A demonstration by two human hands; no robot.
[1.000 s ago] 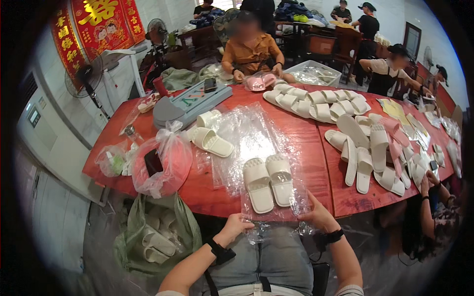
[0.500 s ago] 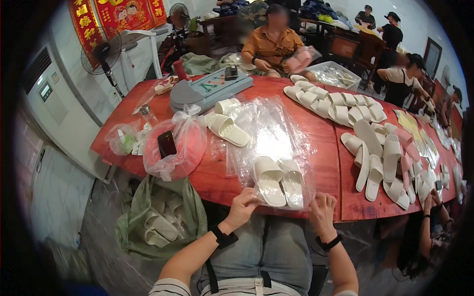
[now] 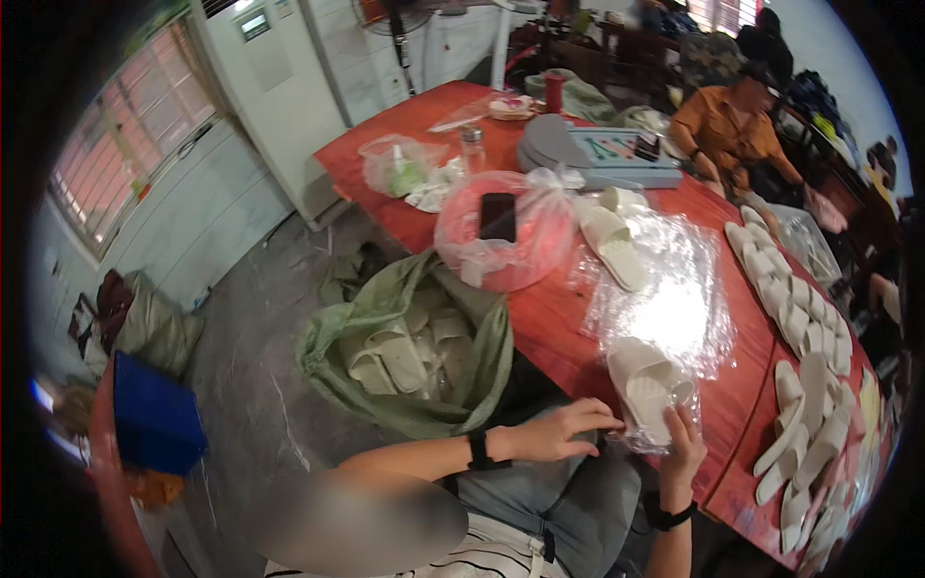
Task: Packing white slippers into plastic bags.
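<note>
A pair of cream slippers (image 3: 641, 378) lies in a clear plastic bag at the near edge of the red table. My right hand (image 3: 682, 451) grips the bagged pair at its near right side, fingers on the plastic. My left hand (image 3: 557, 432) is just left of the bag, fingers stretched out and thumb apart, with nothing visible in it. Whether its fingertips touch the bag's edge I cannot tell. Beyond the pair lie flat clear plastic bags (image 3: 665, 289), shining in the light. Another cream slipper (image 3: 615, 249) rests along their left side.
An open green sack (image 3: 409, 414) holding cream slippers stands on the floor at left. On the table (image 3: 405, 125) are a pink plastic bag (image 3: 462, 255) under a phone (image 3: 497, 217), a grey case (image 3: 597, 159) and rows of slippers (image 3: 792, 303) at right. A person in orange (image 3: 727, 125) sits opposite.
The view has swung left toward the green sack. My left hand has let go of the bag's left corner and opened beside it. My right hand has closed on the bagged slippers.
</note>
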